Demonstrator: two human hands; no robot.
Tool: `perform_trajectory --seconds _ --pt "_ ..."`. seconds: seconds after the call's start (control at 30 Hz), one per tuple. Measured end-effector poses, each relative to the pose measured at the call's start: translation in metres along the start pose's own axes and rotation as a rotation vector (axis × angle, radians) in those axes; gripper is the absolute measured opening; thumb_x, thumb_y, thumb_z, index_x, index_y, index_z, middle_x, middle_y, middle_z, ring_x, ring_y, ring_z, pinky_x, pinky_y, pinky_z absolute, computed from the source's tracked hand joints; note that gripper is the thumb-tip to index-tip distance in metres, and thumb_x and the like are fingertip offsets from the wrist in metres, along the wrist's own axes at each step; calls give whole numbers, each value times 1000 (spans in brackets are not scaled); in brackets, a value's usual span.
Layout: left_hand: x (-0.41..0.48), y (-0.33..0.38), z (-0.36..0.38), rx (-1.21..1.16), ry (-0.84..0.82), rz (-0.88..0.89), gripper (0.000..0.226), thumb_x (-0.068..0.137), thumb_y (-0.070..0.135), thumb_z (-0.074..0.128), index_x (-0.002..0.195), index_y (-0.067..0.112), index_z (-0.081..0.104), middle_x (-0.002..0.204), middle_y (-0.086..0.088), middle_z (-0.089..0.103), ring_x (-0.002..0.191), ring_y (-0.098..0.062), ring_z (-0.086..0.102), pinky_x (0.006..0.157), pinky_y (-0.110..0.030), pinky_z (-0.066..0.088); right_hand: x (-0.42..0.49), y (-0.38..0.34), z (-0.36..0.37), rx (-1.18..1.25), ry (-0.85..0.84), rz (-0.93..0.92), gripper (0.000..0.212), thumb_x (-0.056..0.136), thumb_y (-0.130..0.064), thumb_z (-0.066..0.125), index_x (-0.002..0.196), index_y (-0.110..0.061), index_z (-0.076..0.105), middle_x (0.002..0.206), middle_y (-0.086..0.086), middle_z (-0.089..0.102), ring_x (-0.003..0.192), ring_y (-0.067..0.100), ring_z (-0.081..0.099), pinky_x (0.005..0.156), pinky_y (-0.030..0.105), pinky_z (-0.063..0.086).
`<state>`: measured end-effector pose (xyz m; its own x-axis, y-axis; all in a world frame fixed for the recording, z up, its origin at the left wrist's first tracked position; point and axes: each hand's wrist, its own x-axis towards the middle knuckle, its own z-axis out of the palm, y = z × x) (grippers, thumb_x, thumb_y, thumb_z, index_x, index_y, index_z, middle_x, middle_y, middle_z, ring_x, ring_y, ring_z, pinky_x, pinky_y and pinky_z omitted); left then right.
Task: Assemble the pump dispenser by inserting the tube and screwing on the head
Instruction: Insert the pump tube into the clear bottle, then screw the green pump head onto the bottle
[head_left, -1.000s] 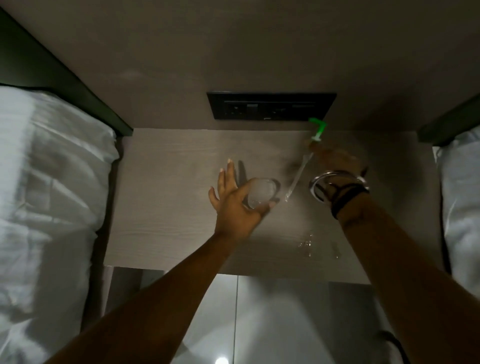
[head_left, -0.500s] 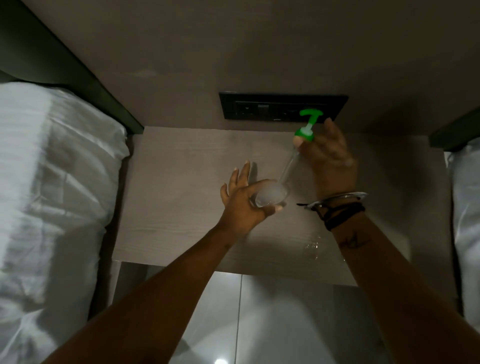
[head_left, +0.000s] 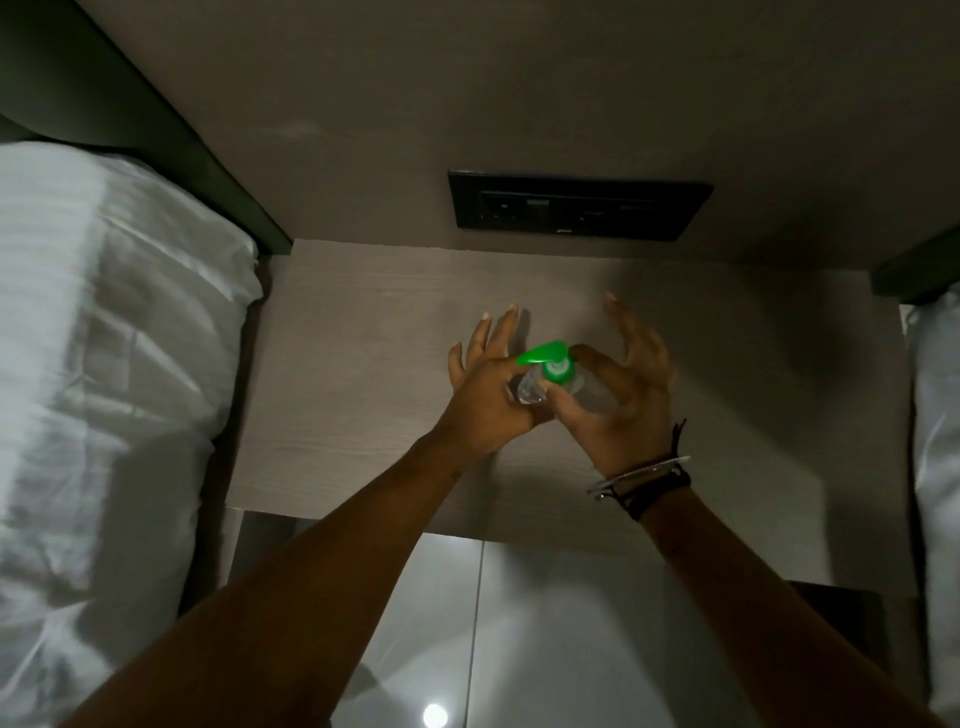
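Bottle (head_left: 530, 391): small, clear, on the nightstand (head_left: 363, 338) mid-top, between both hands. Left hand (head_left: 488, 395) grips its left side, outer fingers spread. Right hand (head_left: 615, 395) pinches the green head (head_left: 556, 366) at its collar, other fingers splayed. Tube: not visible, apparently already inside. Head seated on the neck; whether threads have caught is unclear in the dim light. Remaining: screw tight.

two hands: left hand (head_left: 485, 389), right hand (head_left: 618, 384); one bottle (head_left: 532, 391); one green pump head (head_left: 550, 359); one socket panel (head_left: 579, 212).
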<state>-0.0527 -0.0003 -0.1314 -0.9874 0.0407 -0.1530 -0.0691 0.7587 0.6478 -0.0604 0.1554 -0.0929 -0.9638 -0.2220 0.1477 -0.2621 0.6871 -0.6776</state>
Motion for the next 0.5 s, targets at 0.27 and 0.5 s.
perform_trajectory --seconds 0.27,0.5 --pt "1 -7 3 -64 15 20 51 67 41 78 114 38 61 159 -1 10 141 -15 -11 108 -48 -12 -6 10 10 -16 -113 128 72 66 -45 80 129 -27 52 159 11 18 144 30 19 114 59 24" --pt "3 -9 3 -46 -6 24 52 65 44 80 112 33 62 159 -1 12 144 -24 -6 109 -51 -9 14 1 4 67 -175 87 32 70 -26 78 99 -19 68 149 7 41 139 32 29 109 62 26"
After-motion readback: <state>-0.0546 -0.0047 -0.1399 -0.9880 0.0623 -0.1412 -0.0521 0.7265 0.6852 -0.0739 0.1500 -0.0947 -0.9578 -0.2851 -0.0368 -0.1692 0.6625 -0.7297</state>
